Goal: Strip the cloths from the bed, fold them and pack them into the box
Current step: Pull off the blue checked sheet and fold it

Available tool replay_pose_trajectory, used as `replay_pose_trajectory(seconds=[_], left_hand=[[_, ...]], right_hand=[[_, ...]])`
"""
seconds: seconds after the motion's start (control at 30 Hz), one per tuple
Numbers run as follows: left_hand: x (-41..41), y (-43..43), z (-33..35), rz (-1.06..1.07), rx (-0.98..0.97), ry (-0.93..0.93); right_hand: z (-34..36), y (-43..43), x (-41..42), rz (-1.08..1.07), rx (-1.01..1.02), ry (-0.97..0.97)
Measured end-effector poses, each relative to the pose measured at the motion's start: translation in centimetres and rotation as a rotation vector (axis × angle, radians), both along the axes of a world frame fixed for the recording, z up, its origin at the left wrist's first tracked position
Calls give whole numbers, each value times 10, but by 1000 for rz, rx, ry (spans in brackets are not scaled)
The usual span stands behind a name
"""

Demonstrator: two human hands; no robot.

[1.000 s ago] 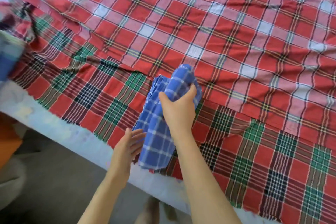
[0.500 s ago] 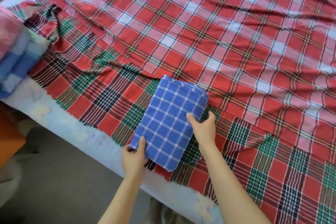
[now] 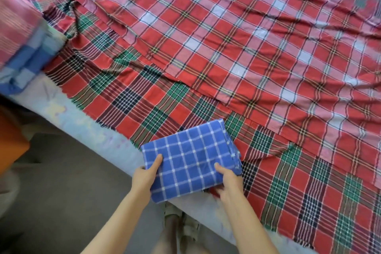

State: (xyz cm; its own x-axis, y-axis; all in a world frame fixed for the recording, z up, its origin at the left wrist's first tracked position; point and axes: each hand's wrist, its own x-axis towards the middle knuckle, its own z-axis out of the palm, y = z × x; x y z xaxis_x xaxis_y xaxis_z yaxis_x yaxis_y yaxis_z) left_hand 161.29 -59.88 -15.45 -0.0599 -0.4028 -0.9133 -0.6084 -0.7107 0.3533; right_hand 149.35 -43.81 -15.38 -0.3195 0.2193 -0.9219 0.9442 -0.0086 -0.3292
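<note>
Both hands, left (image 3: 144, 179) and right (image 3: 228, 183), grip folded blue cloth (image 3: 191, 159) at bed (image 3: 78, 123) edge, thumbs on top.

The fingers of the left hand (image 3: 144, 179) and right hand (image 3: 228, 183) are out of sight under the folded blue cloth (image 3: 191, 161). A blurred pile of cloths (image 3: 18, 47) is cut off at the left edge. Below it, an orange object (image 3: 10, 142) is cropped beyond recognition. The red-and-white cloth (image 3: 247, 37) runs past the top and right edges and covers part of the red-and-green cloth (image 3: 134, 99).
</note>
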Motion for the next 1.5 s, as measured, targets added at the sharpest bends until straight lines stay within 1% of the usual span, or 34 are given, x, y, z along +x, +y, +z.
replay_pose_trajectory(seconds=[0.13, 0.23, 0.3, 0.4, 0.43, 0.57, 0.63, 0.73, 0.87, 0.9, 1.0, 1.03, 1.13, 1.17, 1.23, 1.3, 1.37, 1.43, 1.5], left_hand=[[-2, 7, 11, -87, -217, 49], [2, 4, 44, -111, -333, 112], [5, -13, 73, -168, -393, 151], [5, -64, 129, -254, -430, 237], [7, -86, 150, -254, -442, 266], [27, -156, 206, -137, -487, 312], [47, -193, 224, -23, -506, 328], [73, -250, 241, 81, -551, 340], [105, -361, 256, 158, -627, 322], [114, -406, 258, 163, -655, 295], [123, -501, 254, 107, -764, 203], [124, -545, 254, 56, -803, 154], [121, -616, 251, -71, -962, -49], [117, -637, 250, -127, -984, -104], [104, -673, 241, -300, -989, -240], [84, -694, 226, -509, -956, -365], [61, -700, 211, -615, -951, -331], [33, -703, 202, -665, -985, -254], [9, -708, 197, -648, -979, -176]], right_hand=[[23, -1, -35, 57, 112, 146], [59, -6, -36, 198, 179, 258], [88, -12, -34, 288, 159, 326], [138, -35, -39, 433, 82, 486], [157, -52, -41, 476, 41, 534], [215, -124, -33, 607, -116, 661], [236, -170, -24, 672, -188, 712], [256, -241, -9, 741, -263, 757], [260, -356, 18, 810, -332, 715], [253, -400, 26, 815, -344, 699], [242, -490, 43, 785, -365, 665], [234, -531, 49, 749, -373, 644], [224, -592, 65, 718, -349, 562], [217, -608, 70, 710, -337, 529], [198, -634, 75, 697, -280, 436], [182, -647, 78, 761, -169, 385], [171, -646, 72, 872, -105, 364], [165, -642, 59, 977, -100, 365], [169, -637, 40, 1069, -101, 352]])
